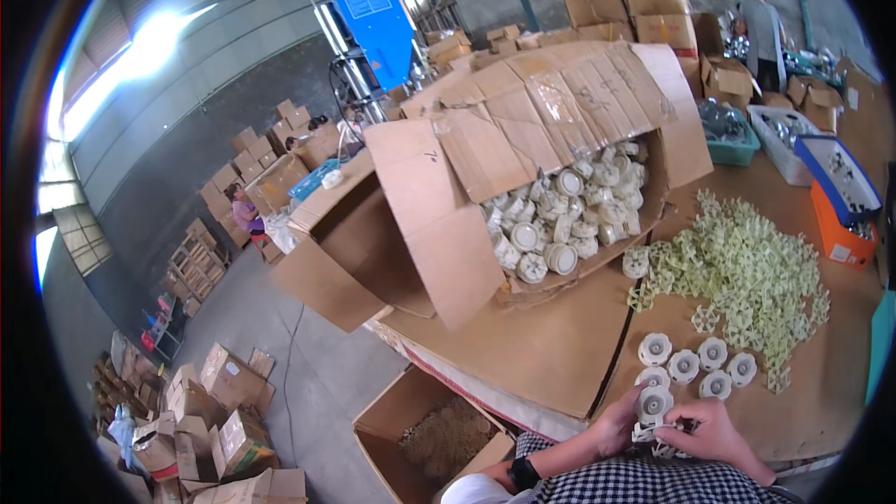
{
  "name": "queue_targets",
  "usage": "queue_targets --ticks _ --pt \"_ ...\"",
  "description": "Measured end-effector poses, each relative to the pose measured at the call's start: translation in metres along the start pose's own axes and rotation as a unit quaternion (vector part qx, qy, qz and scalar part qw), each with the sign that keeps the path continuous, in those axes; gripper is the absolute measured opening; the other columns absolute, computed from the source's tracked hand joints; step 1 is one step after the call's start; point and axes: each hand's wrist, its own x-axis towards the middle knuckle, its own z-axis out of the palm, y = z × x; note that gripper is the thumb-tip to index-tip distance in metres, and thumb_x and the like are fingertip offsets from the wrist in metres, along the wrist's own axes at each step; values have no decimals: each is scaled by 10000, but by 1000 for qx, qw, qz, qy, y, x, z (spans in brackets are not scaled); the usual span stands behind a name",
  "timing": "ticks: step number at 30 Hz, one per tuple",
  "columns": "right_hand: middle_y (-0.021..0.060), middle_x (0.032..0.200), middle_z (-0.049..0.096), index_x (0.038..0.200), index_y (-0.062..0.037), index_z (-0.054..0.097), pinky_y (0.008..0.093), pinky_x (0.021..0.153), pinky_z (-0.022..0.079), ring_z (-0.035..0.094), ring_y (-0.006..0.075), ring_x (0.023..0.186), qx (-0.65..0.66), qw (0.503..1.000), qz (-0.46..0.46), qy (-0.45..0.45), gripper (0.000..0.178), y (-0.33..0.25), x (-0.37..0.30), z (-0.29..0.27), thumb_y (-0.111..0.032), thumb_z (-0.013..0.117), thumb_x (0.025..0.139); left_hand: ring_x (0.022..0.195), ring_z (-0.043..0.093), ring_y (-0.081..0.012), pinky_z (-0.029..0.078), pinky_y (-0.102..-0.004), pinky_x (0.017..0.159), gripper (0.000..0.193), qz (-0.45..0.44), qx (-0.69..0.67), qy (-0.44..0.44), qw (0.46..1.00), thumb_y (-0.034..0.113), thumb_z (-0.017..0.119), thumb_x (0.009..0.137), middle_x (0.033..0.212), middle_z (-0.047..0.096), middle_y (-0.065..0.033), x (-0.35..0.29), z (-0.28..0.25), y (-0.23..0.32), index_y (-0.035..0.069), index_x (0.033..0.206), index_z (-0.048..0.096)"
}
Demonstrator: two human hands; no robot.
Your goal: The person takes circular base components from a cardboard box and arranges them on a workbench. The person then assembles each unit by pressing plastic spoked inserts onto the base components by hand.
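My left hand, a dark band on its wrist, is closed around a white round plastic part low at the table's near edge. My right hand has its fingers curled in at the same spot, pinching small pale pieces that its fingers partly hide. Right by my left fingertips is a white scalloped plastic cap with a grey centre. Beyond it, several matching caps lie face up on the cardboard-covered table. A heap of pale green star-shaped plastic pieces spreads farther off to the right.
A big carton on its side spills white plastic caps. Left of it stands another open carton. Blue and orange bins line the right side. Below the table edge is a floor carton with brownish scraps. People work farther back.
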Motion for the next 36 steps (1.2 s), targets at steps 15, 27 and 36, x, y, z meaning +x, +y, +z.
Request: queue_targets --ticks 15,27,36 --pt "13 710 666 857 32 686 205 538 462 600 36 614 124 987 89 49 142 5 -18 12 -68 786 870 1096 673 -403 578 -493 966 366 319 22 117 940 169 563 1046 1218 614 -211 -42 -67 40 -18 1336 442" --pt "20 714 654 911 -50 717 251 556 444 550 65 613 42 997 38 60 198 11 -27 12 -220 814 881 1037 661 -165 558 -323 899 560 419 522 260 696 64 827 829 1149 670 -79 -37 -78 60 9 1305 538" --pt "0 744 628 940 -46 710 251 570 423 495 55 628 119 987 52 94 157 29 -31 6 -196 755 942 1133 552 -334 460 -438 989 648 413 715 211 524 193 933 627 1181 617 -137 -5 -49 74 16 1195 676"
